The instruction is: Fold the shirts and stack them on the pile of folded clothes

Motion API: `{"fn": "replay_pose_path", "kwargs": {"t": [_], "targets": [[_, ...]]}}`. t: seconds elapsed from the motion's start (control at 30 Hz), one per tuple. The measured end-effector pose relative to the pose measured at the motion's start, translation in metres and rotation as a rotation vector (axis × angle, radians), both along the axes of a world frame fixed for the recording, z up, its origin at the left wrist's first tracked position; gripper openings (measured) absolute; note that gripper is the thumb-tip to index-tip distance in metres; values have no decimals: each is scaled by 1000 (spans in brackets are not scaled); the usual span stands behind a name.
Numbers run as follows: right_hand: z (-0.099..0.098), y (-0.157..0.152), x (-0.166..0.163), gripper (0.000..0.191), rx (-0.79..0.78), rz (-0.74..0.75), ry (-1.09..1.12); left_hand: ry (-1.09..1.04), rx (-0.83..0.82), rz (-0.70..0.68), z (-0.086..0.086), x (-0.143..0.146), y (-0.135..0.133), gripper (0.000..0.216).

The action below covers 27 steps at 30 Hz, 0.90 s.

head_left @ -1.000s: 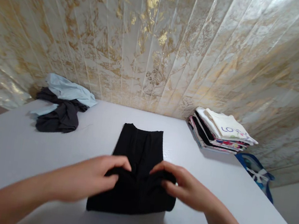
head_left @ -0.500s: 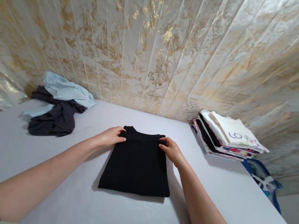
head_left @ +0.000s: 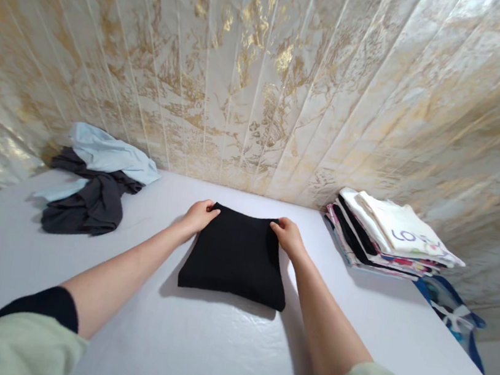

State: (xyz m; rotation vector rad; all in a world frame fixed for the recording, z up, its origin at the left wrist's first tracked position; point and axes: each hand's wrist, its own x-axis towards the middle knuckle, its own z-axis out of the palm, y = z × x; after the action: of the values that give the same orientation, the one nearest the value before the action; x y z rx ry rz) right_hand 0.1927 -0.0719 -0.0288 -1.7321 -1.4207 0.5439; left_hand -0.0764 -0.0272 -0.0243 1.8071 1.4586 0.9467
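Note:
A folded black shirt (head_left: pixel 237 257) is in the middle of the white table, its far edge raised and its near edge close to the tabletop. My left hand (head_left: pixel 201 215) pinches the far left corner between thumb and fingers. At the far right corner, my right hand (head_left: pixel 287 235) grips the cloth the same way. The neckline is out of sight, and the fingertips are tucked behind the fabric.
To the right stands a stack of folded clothes (head_left: pixel 392 232), a white lettered one on top. Beyond it hangs a blue-edged bag (head_left: pixel 455 313). Crumpled dark grey (head_left: pixel 89 205) and light blue (head_left: pixel 115 153) garments lie at the left. A gold-patterned curtain (head_left: pixel 245 87) closes off the back.
Both hands have closed on the shirt's far corners and lifted that edge. The collar has gone from sight, and the near edge has shifted away from me.

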Motion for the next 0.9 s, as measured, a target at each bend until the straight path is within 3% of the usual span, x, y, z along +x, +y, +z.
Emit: {"fn": "replay_pose_path", "kwargs": {"t": [0.17, 0.37, 0.63, 0.9], "targets": [[-28, -5, 2, 21, -23, 56, 37, -23, 45, -32, -26, -4, 3, 22], [-27, -7, 3, 20, 101, 11, -12, -118, 54, 11, -25, -6, 3, 29], [-31, -3, 1, 17, 104, -118, -198, 154, 58, 114, -28, -1, 10, 19], [-32, -5, -1, 13, 149, -169, -239, 146, 102, 168, -29, -2, 12, 14]]}}
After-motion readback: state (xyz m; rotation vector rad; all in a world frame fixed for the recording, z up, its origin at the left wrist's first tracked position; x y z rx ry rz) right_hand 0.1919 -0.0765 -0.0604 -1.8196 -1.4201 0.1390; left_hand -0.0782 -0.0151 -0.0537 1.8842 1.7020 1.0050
